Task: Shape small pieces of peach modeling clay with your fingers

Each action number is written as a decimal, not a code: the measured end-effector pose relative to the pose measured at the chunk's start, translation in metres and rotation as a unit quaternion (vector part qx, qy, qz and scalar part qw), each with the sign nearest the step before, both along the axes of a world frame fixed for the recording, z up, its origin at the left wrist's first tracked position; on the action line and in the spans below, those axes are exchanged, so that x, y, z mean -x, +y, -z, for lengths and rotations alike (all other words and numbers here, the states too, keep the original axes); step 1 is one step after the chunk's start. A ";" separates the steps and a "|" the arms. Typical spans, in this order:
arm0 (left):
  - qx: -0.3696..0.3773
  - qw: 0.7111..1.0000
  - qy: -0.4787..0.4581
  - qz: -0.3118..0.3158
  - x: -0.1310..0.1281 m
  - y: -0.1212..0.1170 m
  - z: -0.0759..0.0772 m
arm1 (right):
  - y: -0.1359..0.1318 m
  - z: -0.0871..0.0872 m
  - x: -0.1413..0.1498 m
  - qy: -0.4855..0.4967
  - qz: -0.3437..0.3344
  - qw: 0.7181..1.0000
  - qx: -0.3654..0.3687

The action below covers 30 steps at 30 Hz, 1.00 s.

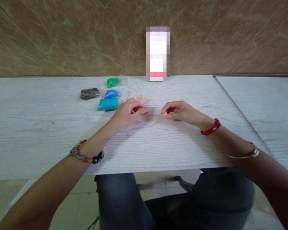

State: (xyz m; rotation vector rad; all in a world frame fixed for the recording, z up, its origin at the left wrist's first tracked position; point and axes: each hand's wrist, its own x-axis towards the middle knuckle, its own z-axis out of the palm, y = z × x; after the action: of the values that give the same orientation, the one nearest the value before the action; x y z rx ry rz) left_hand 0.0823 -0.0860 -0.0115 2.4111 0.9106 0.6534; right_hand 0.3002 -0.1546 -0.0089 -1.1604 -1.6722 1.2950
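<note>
My left hand (131, 113) is over the table with its fingers closed in a pinch. A thin peach-coloured tip of modelling clay (146, 111) sticks out from its fingertips. Facing it, a short gap away, my right hand (182, 111) pinches a small peach lump of clay (165, 114) between thumb and fingers. Just behind my left hand lies a crumpled clear packet of peach clay (138, 97), partly covered by that hand. Left of it are a turquoise packet (108, 104), a blue packet (111, 94), a green packet (113, 82) and a brown packet (89, 93).
A pixelated upright device (157, 54) with a bright screen leans against the brown marbled wall (86, 38). The white wood-grain table (50, 127) has a seam (240, 111) on the right. My legs (124, 201) are below its front edge.
</note>
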 end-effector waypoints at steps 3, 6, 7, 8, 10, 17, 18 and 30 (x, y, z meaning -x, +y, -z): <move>-0.002 1.000 -0.002 0.002 0.000 0.000 0.000 | 0.000 0.001 -0.001 -0.012 0.012 1.000 0.016; 0.002 1.000 -0.003 -0.003 -0.001 0.000 0.000 | 0.000 0.004 -0.003 -0.025 -0.001 1.000 0.016; 0.004 1.000 -0.002 -0.004 -0.001 -0.001 -0.001 | 0.001 0.005 -0.003 -0.031 -0.006 0.999 0.010; 0.006 1.000 0.001 -0.003 -0.001 -0.001 -0.001 | 0.001 0.005 -0.003 -0.044 -0.003 0.999 -0.002; 0.011 1.000 0.006 -0.002 -0.001 -0.001 -0.002 | 0.002 0.005 -0.003 -0.105 0.029 0.993 -0.055; 0.001 1.000 -0.003 0.001 -0.001 0.000 0.000 | 0.003 0.007 -0.008 -0.335 0.059 0.909 -0.243; 0.001 1.000 0.000 -0.001 -0.001 0.000 0.000 | 0.002 0.008 -0.008 -0.350 0.054 0.901 -0.252; 0.000 1.000 0.014 0.003 -0.001 0.001 0.001 | 0.001 0.012 -0.004 -0.423 0.040 0.865 -0.267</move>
State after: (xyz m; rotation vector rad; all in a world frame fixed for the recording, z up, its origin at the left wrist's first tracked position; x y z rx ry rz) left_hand 0.0831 -0.0848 -0.0121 2.4286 0.9132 0.6185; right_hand 0.3039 -0.1535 -0.0206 -1.5055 -2.3431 0.1602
